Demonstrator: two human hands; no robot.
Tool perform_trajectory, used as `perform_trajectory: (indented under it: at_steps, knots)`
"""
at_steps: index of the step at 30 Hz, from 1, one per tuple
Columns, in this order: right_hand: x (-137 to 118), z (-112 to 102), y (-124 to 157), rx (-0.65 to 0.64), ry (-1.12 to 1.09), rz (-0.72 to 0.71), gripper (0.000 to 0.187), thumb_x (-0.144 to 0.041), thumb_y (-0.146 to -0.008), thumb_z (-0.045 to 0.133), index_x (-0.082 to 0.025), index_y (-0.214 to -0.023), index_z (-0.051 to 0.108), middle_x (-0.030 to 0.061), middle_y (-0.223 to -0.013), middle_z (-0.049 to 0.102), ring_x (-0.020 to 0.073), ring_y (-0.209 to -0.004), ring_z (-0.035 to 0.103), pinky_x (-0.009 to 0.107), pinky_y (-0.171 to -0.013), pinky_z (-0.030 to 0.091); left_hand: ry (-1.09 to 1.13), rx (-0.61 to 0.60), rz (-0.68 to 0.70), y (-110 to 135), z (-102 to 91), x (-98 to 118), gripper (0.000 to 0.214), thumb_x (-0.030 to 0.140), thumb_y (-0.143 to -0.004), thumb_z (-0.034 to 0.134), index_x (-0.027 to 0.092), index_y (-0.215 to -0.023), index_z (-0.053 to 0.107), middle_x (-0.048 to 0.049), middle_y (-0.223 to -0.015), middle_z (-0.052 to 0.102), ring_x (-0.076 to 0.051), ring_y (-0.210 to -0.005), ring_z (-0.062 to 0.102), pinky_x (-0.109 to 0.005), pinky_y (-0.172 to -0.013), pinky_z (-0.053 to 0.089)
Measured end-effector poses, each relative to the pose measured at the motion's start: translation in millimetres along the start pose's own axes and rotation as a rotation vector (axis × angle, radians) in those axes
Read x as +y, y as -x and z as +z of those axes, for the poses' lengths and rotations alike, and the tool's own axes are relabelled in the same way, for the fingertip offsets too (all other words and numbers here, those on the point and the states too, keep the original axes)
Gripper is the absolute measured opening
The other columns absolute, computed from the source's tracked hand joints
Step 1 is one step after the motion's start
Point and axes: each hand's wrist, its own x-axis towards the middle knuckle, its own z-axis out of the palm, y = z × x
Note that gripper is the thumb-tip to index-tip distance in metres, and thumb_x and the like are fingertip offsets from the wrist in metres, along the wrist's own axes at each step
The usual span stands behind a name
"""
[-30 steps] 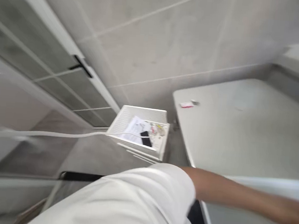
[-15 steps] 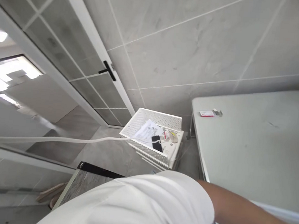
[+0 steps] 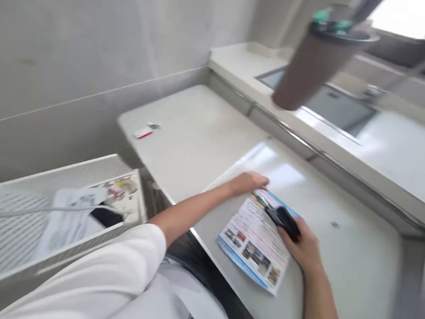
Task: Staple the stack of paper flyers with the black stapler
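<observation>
A printed leaflet (image 3: 253, 243) with blue edges and small photos lies on the white folding table (image 3: 186, 122). At its far corner, my left hand (image 3: 250, 182) has its fingers closed on the paper's edge; the fingertips are blurred. My right hand (image 3: 305, 243) is wrapped around a black stapler (image 3: 287, 223), whose metal front end rests over the upper part of the leaflet. Motion smears the stapler's outline, so whether it touches the paper I cannot tell.
A small white and red box (image 3: 143, 133) lies on the table's far left with a metallic piece beside it. On the left stands a white basket (image 3: 53, 169) holding papers, a black phone and a white cable. A counter (image 3: 240, 64) with a sink (image 3: 338, 104) runs behind; a brown cup (image 3: 307, 68) appears there.
The view has swung right from the door and basket to the table. Both hands, the leaflet and the stapler have come into sight; earlier only one bare forearm showed.
</observation>
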Motion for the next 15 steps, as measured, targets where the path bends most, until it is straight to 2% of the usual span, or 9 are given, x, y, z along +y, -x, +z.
perform_trajectory:
  at_steps: [2, 6, 9, 12, 15]
  knots:
    - [-3.2, -3.9, -6.9, -0.037, -0.039, 0.001, 0.044, -0.054, -0.099, 0.071, -0.03, -0.135, 0.069, 0.01, -0.114, 0.077, 0.0319, -0.099, 0.076, 0.05, -0.088, 0.063, 0.063, 0.003, -0.097, -1.6, -2.2, -4.2, 0.016, 0.032, -0.11, 0.068, 0.018, -0.111, 0.076, -0.0117, -0.107, 0.082, -0.026, -0.106, 0.077, -0.039, -0.1, 0.056]
    - [-13.9, -12.9, -14.5, -0.035, -0.101, 0.048, 0.038, -0.045, -0.099, 0.071, -0.027, -0.132, 0.069, 0.0088, -0.117, 0.076, 0.0293, -0.103, 0.073, 0.047, -0.093, 0.06, 0.302, 0.068, -0.048, -3.6, -8.8, -10.3, 0.013, 0.025, -0.109, 0.068, 0.02, -0.112, 0.079, -0.0088, -0.115, 0.083, -0.025, -0.115, 0.072, -0.043, -0.112, 0.05]
    - [-25.4, -8.6, -13.4, -0.003, -0.056, 0.122, 0.028, -0.034, -0.094, 0.072, -0.025, -0.12, 0.07, 0.0084, -0.115, 0.075, 0.0297, -0.105, 0.071, 0.047, -0.094, 0.057, 0.406, 0.109, -0.024, -0.4, -14.2, -8.7, 0.008, 0.027, -0.103, 0.076, 0.024, -0.104, 0.083, -0.0081, -0.116, 0.081, -0.026, -0.117, 0.067, -0.043, -0.109, 0.052]
    - [-33.5, 4.8, -10.9, 0.141, 0.042, 0.2, 0.018, -0.034, -0.092, 0.073, -0.024, -0.107, 0.069, 0.0087, -0.105, 0.074, 0.0315, -0.1, 0.068, 0.049, -0.091, 0.055, 0.471, 0.094, -0.062, 2.3, -17.0, -6.1, 0.004, 0.027, -0.098, 0.08, 0.025, -0.099, 0.083, -0.0056, -0.105, 0.08, -0.025, -0.106, 0.068, -0.041, -0.102, 0.054]
    - [-34.9, 17.0, -9.2, 0.278, 0.086, 0.221, 0.02, -0.042, -0.097, 0.073, -0.025, -0.106, 0.067, 0.01, -0.104, 0.075, 0.0328, -0.101, 0.067, 0.049, -0.091, 0.053, 0.492, 0.053, -0.087, 2.1, -16.4, -6.0, 0.006, 0.028, -0.094, 0.083, 0.026, -0.1, 0.084, -0.0037, -0.101, 0.082, -0.024, -0.101, 0.07, -0.042, -0.102, 0.054]
